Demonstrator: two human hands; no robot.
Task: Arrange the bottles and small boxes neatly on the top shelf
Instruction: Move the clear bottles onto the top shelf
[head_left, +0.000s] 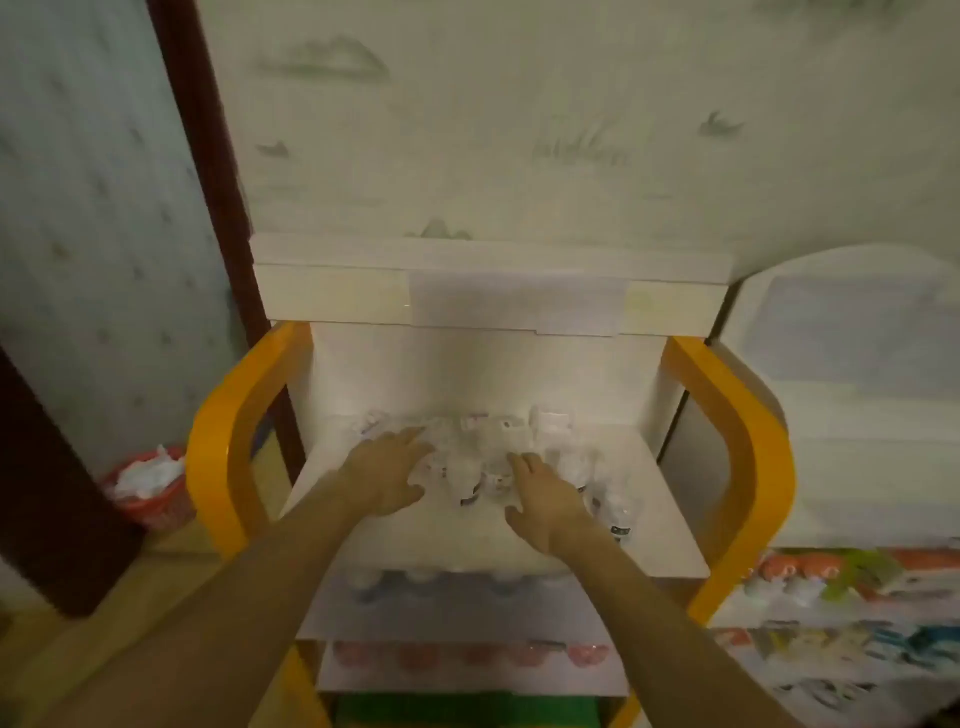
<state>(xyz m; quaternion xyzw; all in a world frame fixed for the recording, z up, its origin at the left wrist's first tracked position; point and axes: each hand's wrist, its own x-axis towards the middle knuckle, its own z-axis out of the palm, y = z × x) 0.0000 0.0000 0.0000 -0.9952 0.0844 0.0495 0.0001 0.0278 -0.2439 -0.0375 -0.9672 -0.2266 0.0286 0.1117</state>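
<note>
Bottles (470, 475) and small boxes (550, 423), white and overexposed, crowd the back half of the top shelf (660, 525), from rear wall toward centre. Single items are hard to separate in the glare. One bottle with a dark label (618, 514) lies nearest the right front, just beside the right wrist.

Left hand (387, 475) lies flat, fingers straight and slightly spread, tips touching the left end of the cluster. Right hand (548, 501) is likewise extended, fingers loosely together, tips at the cluster's middle. Neither hand is wrapped around anything.

Edges: front strip of the shelf, before both wrists, is bare white. Left front corner is also bare. Orange curved side frames (228, 447) bound the shelf left and right. A cream overhanging top panel (483, 301) caps the unit above the rear wall, limiting headroom at the back.

Below: a lower shelf with pale bottles (415, 584), then a row of red-capped items (467, 656). Right: white cabinet (857, 395) over shelves of coloured packages (852, 571). Left floor: red basket with white contents (148, 483).
</note>
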